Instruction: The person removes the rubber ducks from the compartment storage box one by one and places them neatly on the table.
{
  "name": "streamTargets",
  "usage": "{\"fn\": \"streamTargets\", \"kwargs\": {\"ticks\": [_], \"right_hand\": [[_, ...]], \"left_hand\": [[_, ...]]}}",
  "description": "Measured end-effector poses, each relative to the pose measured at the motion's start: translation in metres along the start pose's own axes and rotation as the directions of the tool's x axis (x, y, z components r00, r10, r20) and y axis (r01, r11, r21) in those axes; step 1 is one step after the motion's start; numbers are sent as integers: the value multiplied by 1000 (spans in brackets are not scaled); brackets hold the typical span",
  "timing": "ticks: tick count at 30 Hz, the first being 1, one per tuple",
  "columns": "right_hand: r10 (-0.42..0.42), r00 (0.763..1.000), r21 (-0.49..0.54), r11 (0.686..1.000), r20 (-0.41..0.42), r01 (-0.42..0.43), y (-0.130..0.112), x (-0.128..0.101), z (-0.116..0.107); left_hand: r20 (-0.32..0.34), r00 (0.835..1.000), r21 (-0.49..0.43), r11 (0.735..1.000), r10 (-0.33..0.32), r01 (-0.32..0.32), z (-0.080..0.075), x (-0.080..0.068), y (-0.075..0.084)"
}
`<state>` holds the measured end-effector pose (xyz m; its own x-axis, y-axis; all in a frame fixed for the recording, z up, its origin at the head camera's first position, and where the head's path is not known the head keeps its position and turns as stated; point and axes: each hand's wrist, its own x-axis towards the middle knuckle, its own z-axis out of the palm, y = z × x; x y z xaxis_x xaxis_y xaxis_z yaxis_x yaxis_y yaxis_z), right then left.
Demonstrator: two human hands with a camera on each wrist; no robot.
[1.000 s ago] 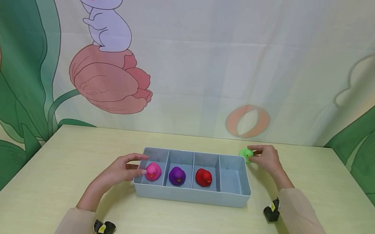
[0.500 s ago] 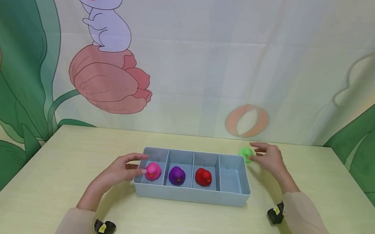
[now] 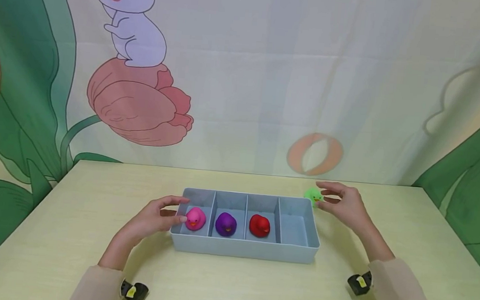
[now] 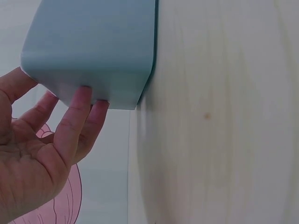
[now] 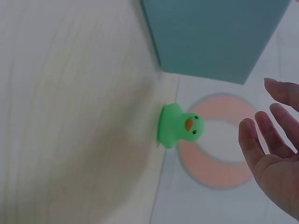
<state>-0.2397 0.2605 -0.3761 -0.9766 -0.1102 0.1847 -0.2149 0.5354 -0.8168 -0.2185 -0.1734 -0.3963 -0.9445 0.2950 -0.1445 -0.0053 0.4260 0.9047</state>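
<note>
The left hand [image 3: 150, 219] rests at the left end of the grey tray [image 3: 244, 250], low and left of centre in the head view. Its grip is spread: the fingers are nearly straight, and their tips lie against the tray's end wall, while the thumb reaches toward the far corner. The left wrist view shows the same fingertips [image 4: 84, 95] touching the rounded corner of the tray [image 4: 93, 46], with nothing held.

The right hand [image 3: 344, 204] is at right of centre in the head view, just beyond the tray's far right corner. Its grip is also spread, with the fingers loose and apart, holding nothing. A green duck [image 3: 313, 196] stands on the counter [image 3: 90, 194] just left of those fingers, close to them but, as far as the head view shows, not clasped. In the right wrist view, the duck [image 5: 180, 126] stands upright on the counter, clear of the open hand [image 5: 275, 144] at the right edge, and near the tray's corner [image 5: 210, 37].

The tray has four compartments in a row. From the left, they hold a pink duck [image 3: 195, 218], a purple duck [image 3: 226, 224] and a red duck [image 3: 259, 225]; the fourth [image 3: 295, 226] shows only its bare floor.

A printed curtain [image 3: 272, 76] hangs behind the counter.
</note>
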Motion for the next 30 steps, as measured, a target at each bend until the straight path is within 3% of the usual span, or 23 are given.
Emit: {"fn": "streamTargets", "kwargs": {"ticks": [15, 30], "right_hand": [[-98, 993, 68, 993, 65, 94, -33, -21, 14], [-180, 973, 154, 975, 142, 158, -42, -27, 44]], "left_hand": [[-4, 1000, 1, 1000, -8, 8, 0, 1, -1], [-5, 1000, 11, 1000, -9, 9, 0, 1, -1]]}}
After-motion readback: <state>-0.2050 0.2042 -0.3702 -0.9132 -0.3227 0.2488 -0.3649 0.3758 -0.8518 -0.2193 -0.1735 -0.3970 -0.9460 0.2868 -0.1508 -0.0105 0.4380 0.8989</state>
